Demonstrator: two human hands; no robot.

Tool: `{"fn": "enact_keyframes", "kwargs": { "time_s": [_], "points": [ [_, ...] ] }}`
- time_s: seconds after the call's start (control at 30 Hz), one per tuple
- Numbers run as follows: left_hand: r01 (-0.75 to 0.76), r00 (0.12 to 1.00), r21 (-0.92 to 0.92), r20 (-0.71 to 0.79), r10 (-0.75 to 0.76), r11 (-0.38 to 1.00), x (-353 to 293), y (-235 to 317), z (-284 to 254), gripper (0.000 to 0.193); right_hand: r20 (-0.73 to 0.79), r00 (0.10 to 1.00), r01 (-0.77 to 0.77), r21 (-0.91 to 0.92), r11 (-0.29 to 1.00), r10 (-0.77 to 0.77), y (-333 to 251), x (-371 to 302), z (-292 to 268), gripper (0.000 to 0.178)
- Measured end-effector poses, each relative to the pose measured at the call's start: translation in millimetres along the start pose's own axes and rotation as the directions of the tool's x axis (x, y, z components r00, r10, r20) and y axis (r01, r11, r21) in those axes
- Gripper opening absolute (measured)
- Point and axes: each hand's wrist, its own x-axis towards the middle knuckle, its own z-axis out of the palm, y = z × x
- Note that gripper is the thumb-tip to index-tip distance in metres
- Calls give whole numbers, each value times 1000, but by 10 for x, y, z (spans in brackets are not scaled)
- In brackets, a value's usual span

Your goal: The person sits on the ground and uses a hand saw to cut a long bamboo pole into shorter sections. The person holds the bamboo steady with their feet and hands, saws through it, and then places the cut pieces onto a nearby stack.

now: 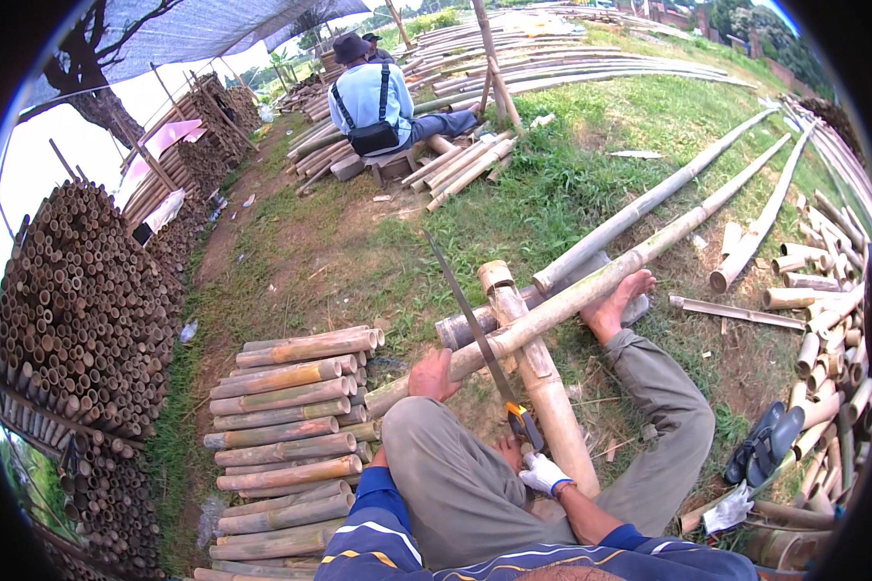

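My left hand [433, 376], bare, presses down on a long bamboo pole [591, 286] that lies across a short bamboo post [538, 373]. Wearing a white glove, my right hand [543, 474] grips the yellow-and-black handle of a handsaw [475, 324], whose thin blade slants up across the pole. My bare foot [620, 302] rests against the pole farther along. My legs in grey-green trousers bend to either side of the post.
Cut bamboo lengths [291, 436] are stacked at my left, with a tall wall of stacked bamboo ends [77, 320] beyond. A person in a light blue shirt [373, 97] sits on poles ahead. Short offcuts [824, 320] and dark sandals [770, 441] lie right.
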Motion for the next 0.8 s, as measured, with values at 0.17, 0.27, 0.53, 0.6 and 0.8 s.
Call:
{"fn": "enact_keyframes", "kwargs": {
  "time_s": [0.17, 0.27, 0.53, 0.6, 0.8],
  "points": [
    [-5, 1000, -8, 25, 5, 1000, 8, 24, -13, 65, 70, 997, 25, -16, 1000, -24, -88, -54, -132, 56],
    [-16, 1000, -38, 13, 16, 999, 21, 43, -43, 59, 131, 990, 53, -57, 997, -45, -51, -34, -190, 54],
    [-17, 1000, -13, 11, 18, 1000, 47, 98, -55, 64, 227, 972, 87, -122, 989, -57, -342, -129, -681, 48],
    [-7, 1000, -24, 14, 7, 1000, 6, 61, -66, 67, 335, 938, 137, -115, 984, -91, -476, -189, -872, 47],
    [1, 1000, 5, 18, -1, 1000, 5, 48, -50, 71, 23, 939, 334, 170, 927, -343, -451, -348, -1381, 46]
  ]
}}
